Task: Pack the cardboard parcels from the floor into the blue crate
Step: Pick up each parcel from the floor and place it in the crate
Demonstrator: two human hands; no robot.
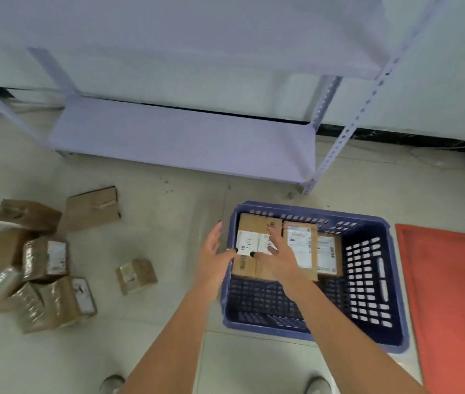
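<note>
In the head view, the blue crate [373, 280] sits on the floor at about four o'clock from the frame's centre, with three cardboard parcels standing side by side against its far wall: a left parcel [247, 265] with a white label, a middle parcel [301, 245] and a right parcel [328, 255]. Both hands hover over the crate's near-left corner. The left hand [211, 258] is spread wide above the rim, holding nothing; the right hand [278, 255] reaches in with fingers splayed over the left parcel, and whether it touches the cardboard cannot be told. The near half of the crate shows only its slotted floor. At nine o'clock a loose heap of parcels [38, 268] lies on the floor, some wrapped in shiny tape, with a single small parcel [136, 275] lying apart nearer the crate. A red mat [453, 294] lies at three o'clock, just beside the crate, and a grey shelving unit [180, 137] stands at twelve. Judging by this, packing is under way but most parcels are left to move.
</note>
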